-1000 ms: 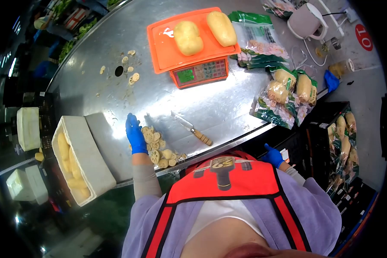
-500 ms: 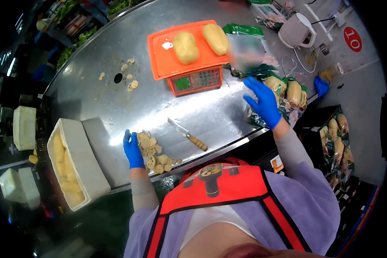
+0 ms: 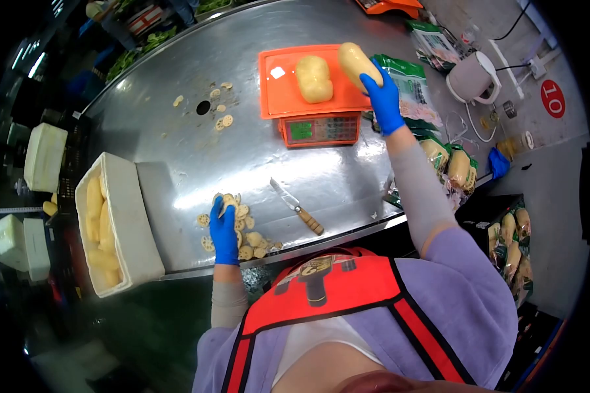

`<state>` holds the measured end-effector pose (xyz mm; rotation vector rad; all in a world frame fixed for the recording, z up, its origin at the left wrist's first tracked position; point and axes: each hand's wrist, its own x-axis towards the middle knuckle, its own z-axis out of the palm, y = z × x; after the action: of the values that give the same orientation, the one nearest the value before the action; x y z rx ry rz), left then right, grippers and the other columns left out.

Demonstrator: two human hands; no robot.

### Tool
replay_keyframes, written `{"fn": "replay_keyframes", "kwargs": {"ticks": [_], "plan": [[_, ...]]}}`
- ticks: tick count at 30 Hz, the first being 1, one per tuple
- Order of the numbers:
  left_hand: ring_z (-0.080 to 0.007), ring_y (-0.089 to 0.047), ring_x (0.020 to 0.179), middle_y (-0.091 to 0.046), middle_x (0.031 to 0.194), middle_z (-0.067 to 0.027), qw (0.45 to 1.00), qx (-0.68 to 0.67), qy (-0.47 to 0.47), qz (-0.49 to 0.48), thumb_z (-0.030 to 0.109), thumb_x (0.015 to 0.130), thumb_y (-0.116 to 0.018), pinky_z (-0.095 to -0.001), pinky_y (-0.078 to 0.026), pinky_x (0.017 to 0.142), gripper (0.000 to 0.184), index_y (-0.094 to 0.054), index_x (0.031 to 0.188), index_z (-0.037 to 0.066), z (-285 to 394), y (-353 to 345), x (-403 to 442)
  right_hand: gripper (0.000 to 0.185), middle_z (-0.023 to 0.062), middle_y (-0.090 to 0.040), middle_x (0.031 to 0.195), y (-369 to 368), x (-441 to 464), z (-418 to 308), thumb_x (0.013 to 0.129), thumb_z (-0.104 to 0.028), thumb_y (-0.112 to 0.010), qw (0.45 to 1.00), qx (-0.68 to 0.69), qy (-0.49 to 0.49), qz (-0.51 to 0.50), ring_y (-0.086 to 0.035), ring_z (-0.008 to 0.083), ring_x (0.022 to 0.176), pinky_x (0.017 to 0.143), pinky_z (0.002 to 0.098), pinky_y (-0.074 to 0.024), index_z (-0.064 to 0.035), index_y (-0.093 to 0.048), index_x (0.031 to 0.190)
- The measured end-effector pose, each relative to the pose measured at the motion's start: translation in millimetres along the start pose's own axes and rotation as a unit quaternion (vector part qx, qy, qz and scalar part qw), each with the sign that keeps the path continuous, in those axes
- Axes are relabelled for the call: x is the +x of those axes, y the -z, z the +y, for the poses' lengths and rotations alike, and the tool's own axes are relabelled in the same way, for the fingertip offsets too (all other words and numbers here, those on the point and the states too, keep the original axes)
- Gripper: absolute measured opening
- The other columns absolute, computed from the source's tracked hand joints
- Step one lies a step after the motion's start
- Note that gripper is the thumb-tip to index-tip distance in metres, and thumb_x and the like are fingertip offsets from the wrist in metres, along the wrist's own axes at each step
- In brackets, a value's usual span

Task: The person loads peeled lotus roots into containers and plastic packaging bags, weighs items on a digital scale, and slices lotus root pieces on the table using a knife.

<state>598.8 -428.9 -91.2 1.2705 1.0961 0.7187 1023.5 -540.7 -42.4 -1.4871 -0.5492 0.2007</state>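
Note:
My right hand (image 3: 385,98), in a blue glove, grips the lower end of a long pale lotus root (image 3: 357,64) at the right side of the orange scale (image 3: 278,88). A second, stubbier root (image 3: 314,79) lies on the scale's tray. My left hand (image 3: 223,230), also gloved in blue, rests at the pile of root slices (image 3: 246,237), thumb and fingers curved around some of them; its grasp is partly hidden. Right of the pile lies a knife (image 3: 297,206) with a wooden handle.
A white foam box (image 3: 147,226) of roots stands at the left table edge. Green-printed bags (image 3: 406,92) and packed roots (image 3: 461,169) lie right of the scale, near a kettle (image 3: 472,77). Below right is a crate of packed roots (image 3: 510,242). A person (image 3: 115,25) is at far upper left.
My right hand has come up from near my waist, past the packed roots, to grip the right-hand root on the scale. My left hand has shifted onto the slices and its fingers have curled.

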Motion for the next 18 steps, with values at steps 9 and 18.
{"fn": "replay_keyframes", "kwargs": {"ticks": [9,18], "plan": [[-0.0266,-0.040,0.121,-0.035,0.135,-0.0103,0.865,-0.471,0.066,-0.162,0.035,0.089,-0.049,-0.0403,-0.036,0.100,0.057,-0.026,0.136,0.013,62.9,-84.0,-14.0,0.055,0.0123,-0.051,0.120,-101.4,-160.9,-67.8,0.086,-0.027,-0.057,0.878,0.142,-0.026,-0.457,-0.049,0.0155,0.106,0.092,0.0286,-0.0388,-0.0002,-0.040,0.130],[-0.0214,-0.057,0.096,-0.057,0.108,-0.0099,0.918,-0.392,-0.006,0.066,0.049,0.087,-0.045,-0.0346,-0.049,0.081,0.055,-0.044,0.124,0.009,84.9,44.4,-34.7,0.086,0.0254,-0.026,0.137,-106.8,-11.9,-5.1,0.066,-0.045,-0.071,0.871,-0.441,0.215,-0.025,-0.036,0.0377,0.122,0.097,0.0419,-0.0362,-0.0193,-0.030,0.137]]}}
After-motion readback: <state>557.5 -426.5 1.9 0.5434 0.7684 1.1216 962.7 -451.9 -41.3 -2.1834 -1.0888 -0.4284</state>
